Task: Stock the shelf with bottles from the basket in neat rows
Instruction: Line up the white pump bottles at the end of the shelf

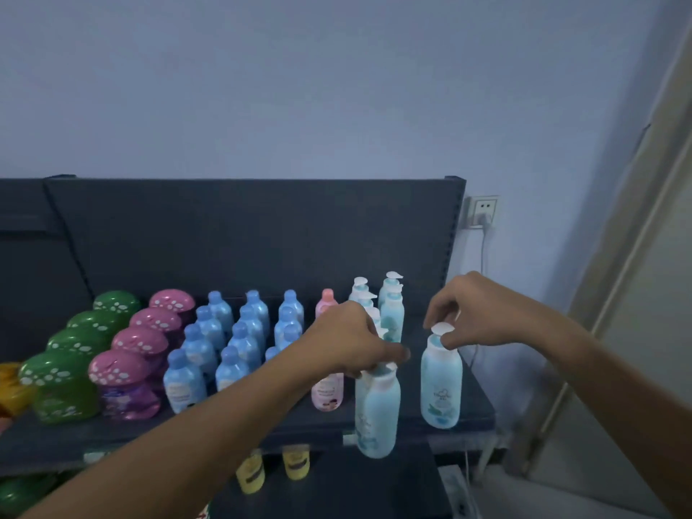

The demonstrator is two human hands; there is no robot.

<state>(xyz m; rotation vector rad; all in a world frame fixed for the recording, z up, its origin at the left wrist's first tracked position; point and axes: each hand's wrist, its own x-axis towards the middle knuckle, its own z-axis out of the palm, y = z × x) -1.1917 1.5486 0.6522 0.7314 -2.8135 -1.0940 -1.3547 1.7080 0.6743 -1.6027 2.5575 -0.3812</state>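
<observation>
The pump top of one pale blue bottle (441, 383) is pinched by the right hand (475, 312); a second pump bottle (377, 413), hanging past the shelf (475, 413) lip, is gripped at its neck by the left hand (348, 339). Each should be lowered upright, in line behind the rows of pump bottles (391, 312). Open room is left at the shelf's right end, though its edge lies near. No basket is seen.

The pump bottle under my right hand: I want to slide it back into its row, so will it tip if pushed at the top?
Probably. The pump bottle is tall and narrow-based, so a push at its pump head, where the right hand pinches, could topple it. Its smooth plastic should slide on the shelf. Push low on the body.
</observation>
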